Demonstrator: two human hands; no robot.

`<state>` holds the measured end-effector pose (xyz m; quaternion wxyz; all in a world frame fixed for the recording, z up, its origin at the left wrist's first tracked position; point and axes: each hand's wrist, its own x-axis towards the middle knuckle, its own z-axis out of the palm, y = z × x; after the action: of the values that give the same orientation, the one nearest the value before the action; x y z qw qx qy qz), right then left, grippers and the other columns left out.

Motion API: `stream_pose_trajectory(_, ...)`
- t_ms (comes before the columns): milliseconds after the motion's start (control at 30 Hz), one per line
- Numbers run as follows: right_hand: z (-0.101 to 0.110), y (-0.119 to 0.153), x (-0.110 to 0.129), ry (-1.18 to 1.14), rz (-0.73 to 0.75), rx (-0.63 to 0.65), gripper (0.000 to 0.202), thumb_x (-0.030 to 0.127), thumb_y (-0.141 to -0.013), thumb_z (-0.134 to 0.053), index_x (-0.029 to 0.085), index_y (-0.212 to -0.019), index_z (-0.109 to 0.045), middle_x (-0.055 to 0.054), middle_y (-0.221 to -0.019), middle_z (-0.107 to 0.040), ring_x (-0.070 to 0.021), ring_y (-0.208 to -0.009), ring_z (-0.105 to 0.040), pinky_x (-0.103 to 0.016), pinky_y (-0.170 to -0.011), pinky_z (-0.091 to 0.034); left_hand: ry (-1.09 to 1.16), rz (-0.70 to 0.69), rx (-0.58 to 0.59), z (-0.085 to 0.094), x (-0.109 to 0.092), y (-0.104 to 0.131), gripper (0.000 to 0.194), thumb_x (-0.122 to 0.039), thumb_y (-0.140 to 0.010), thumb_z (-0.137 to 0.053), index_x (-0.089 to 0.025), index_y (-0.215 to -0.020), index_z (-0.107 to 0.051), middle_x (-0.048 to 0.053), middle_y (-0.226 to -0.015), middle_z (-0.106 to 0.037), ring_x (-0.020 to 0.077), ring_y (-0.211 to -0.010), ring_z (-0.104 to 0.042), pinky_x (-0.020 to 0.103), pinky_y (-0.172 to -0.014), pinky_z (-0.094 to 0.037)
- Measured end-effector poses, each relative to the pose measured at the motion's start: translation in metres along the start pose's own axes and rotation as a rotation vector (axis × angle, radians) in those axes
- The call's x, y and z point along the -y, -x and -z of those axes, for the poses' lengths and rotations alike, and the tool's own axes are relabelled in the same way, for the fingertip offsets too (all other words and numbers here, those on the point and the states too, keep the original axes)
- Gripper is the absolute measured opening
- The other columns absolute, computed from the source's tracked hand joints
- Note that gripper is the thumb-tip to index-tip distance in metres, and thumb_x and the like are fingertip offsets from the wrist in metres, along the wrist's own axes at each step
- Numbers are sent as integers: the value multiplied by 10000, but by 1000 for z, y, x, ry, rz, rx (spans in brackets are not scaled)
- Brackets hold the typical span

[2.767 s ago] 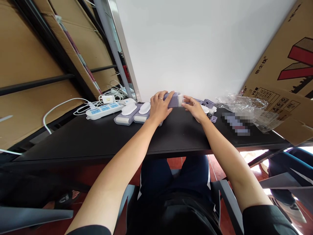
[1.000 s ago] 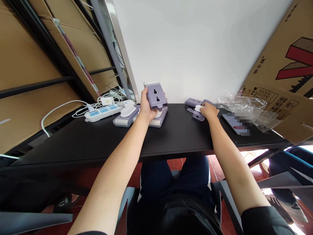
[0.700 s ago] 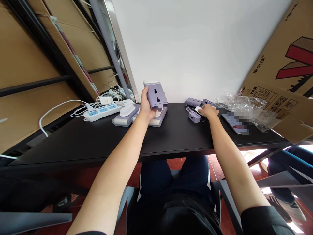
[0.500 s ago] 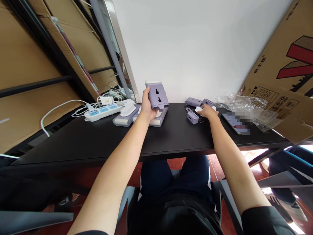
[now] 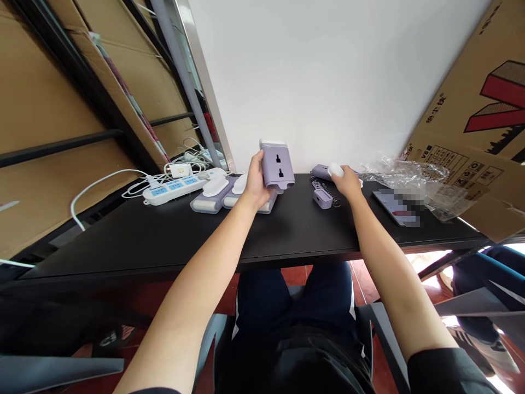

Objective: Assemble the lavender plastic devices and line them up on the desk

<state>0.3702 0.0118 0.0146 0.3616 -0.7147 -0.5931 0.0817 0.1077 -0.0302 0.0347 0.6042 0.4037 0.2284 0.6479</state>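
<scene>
My left hand [image 5: 257,183] is closed round a purple box-shaped housing [image 5: 278,167] with two black keyhole slots and a white end, held up above the table. My right hand [image 5: 348,182] pinches a white rounded part [image 5: 336,169], raised just over a group of purple pieces. Among these are a perforated purple piece [image 5: 321,171] and a small purple cup-like part [image 5: 323,198], with dark coiled springs [image 5: 336,202] beside them. Two purple units with white oval parts [image 5: 215,186] lie left of my left hand; the nearer one is partly hidden behind it.
On the black table [image 5: 164,235] a white power strip [image 5: 174,189] with tangled cables lies at the left. A phone [image 5: 394,207] and crumpled clear plastic [image 5: 410,172] are at the right, against a cardboard box [image 5: 463,148]. A white panel [image 5: 328,82] stands behind.
My right hand has lifted the white rounded part up from among the purple pieces. My left hand has moved the housing a little to the right.
</scene>
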Motion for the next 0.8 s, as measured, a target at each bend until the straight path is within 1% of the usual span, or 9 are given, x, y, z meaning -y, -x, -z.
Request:
stream_pose_trajectory(100, -7, 11, 18, -472, 141, 6, 470, 430, -910, -584, 176, -1300, -648, -104, -1292, -716, -267, -1172, -652, -382, -1033, -505, -54, -16, -25, -1, 14, 0, 532, -702, -893, -622, -221, -1113, -686, 75, -985, -765, 259, -993, -752, 319, -791, -602)
stream_pose_trajectory(200, -22, 26, 37, -804, 169, 128, 542, 523, -885, -598, 208, -1326, -628, -71, -1175, -730, -240, -1000, -675, -356, -868, -569, -107, -60, -22, -1, 28, -1, 509, -658, -922, -636, -224, -1186, -667, 71, -1095, -760, 261, -1107, -720, 325, -884, -584)
stream_pose_trajectory(300, -37, 43, 53, -989, 167, 251, 600, 577, -870, -642, 240, -1364, -596, -55, -1110, -726, -212, -861, -672, -344, -772, -577, -161, -145, -23, 0, 38, -2, 448, -594, -978, -606, -235, -1245, -633, 59, -1235, -727, 246, -1255, -654, 326, -1010, -538)
stream_pose_trajectory(400, -52, 58, 62, -1079, 196, 335, 632, 633, -874, -647, 256, -1377, -584, -46, -1147, -724, -223, -940, -685, -354, -838, -586, -208, -196, -23, 1, 45, -2, 395, -570, -1002, -588, -249, -1228, -625, 50, -1271, -702, 241, -1312, -620, 342, -1080, -505)
stream_pose_trajectory(500, -62, 69, 65, -1027, 279, 292, 606, 638, -893, -647, 248, -1355, -606, -50, -1265, -707, -247, -1157, -651, -385, -1033, -539, -254, -227, -30, 2, 50, -2, 344, -534, -1007, -600, -262, -1215, -637, 40, -1244, -692, 238, -1329, -611, 350, -1124, -476)
stream_pose_trajectory(567, -65, 73, 64, -859, 340, 202, 586, 657, -932, -590, 238, -1339, -634, -72, -1286, -692, -269, -1243, -604, -427, -1124, -478, -267, -230, -48, 3, 52, -2, 331, -521, -1012, -596, -269, -1222, -639, 38, -1235, -687, 243, -1341, -604, 364, -1143, -465)
stream_pose_trajectory(633, -64, 76, 62, -639, 389, 134, 598, 686, -977, -496, 237, -1339, -654, -103, -1256, -684, -298, -1268, -580, -474, -1154, -443, -260, -214, -81, 3, 53, -3, 320, -517, -1016, -584, -274, -1217, -638, 41, -1216, -689, 257, -1341, -607, 387, -1147, -468)
stream_pose_trajectory(700, -61, 78, 61, -473, 416, 117, 624, 707, -1010, -405, 257, -1370, -644, -117, -1249, -681, -319, -1272, -581, -503, -1149, -439, -250, -204, -107, 4, 53, -3, 306, -512, -1014, -586, -275, -1200, -640, 43, -1193, -692, 268, -1334, -612, 400, -1147, -469)
stream_pose_trajectory(800, -54, 80, 60, -389, 407, 152, 658, 720, -1040, -288, 286, -1433, -589, -110, -1318, -683, -340, -1286, -604, -528, -1120, -460, -254, -226, -91, 3, 53, -2, 295, -494, -1017, -592, -266, -1197, -642, 44, -1190, -692, 262, -1327, -614, 388, -1150, -456)
